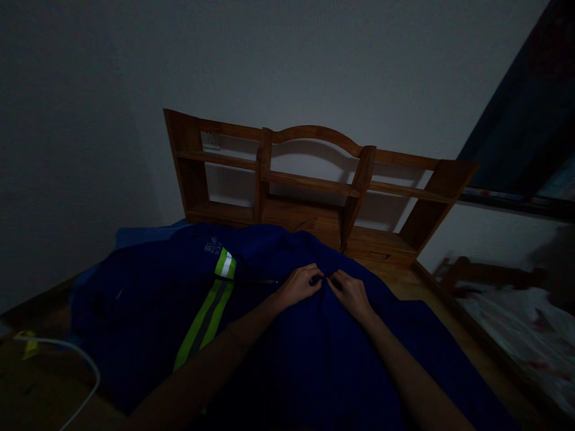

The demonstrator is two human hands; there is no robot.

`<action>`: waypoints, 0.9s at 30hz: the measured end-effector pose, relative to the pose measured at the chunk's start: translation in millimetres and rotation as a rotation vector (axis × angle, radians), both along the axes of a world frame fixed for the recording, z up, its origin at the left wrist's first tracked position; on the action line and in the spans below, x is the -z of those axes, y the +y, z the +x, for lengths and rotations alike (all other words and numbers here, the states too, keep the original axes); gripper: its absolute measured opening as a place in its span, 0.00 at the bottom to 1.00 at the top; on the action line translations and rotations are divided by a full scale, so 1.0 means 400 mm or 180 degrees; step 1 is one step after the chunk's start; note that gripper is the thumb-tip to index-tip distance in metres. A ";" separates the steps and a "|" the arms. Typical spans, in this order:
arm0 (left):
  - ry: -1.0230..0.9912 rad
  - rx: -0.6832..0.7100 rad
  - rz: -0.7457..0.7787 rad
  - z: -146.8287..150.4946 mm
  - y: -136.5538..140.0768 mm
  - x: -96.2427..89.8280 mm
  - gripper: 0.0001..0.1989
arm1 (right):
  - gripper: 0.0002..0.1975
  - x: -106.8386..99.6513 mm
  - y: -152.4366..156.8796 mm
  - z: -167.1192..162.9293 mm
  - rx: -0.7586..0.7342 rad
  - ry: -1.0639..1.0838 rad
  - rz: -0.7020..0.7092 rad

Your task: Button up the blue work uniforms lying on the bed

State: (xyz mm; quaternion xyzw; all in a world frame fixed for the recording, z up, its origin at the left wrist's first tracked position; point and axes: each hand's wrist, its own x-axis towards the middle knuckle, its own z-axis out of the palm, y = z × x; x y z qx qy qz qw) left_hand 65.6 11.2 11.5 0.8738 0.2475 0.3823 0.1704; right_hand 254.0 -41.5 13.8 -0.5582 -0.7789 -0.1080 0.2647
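A dark blue work jacket [287, 353] with a yellow-green and silver reflective stripe [209, 314] lies spread out below me. Near its middle, my left hand [300, 284] pinches the cloth between thumb and fingers. My right hand [349, 290] grips the same fold just beside it, fingertips almost meeting those of the left. Whether a button or only fabric lies between the fingers is too dark and small to make out. Some pale lettering shows on the jacket above the stripe, and a zip-like line runs left of my left hand.
A wooden headboard with shelf compartments [309, 182] stands against the wall behind the jacket. At the left a white cable [92, 365] curves near a small yellow item [30, 345]. Whitish sheeting [525, 329] lies at the lower right, beyond a wooden edge. The room is dim.
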 end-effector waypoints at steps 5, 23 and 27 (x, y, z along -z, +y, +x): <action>0.0042 0.0010 0.0075 -0.005 -0.008 -0.008 0.10 | 0.13 0.007 0.008 0.002 0.0039 0.0127 -0.0074; 0.0092 0.0115 0.0103 -0.015 -0.002 -0.020 0.09 | 0.14 0.002 0.017 0.005 0.0016 0.0313 -0.0116; -0.0008 0.0063 -0.0032 -0.010 0.001 -0.019 0.10 | 0.14 0.003 0.016 0.004 0.0021 0.0332 -0.0103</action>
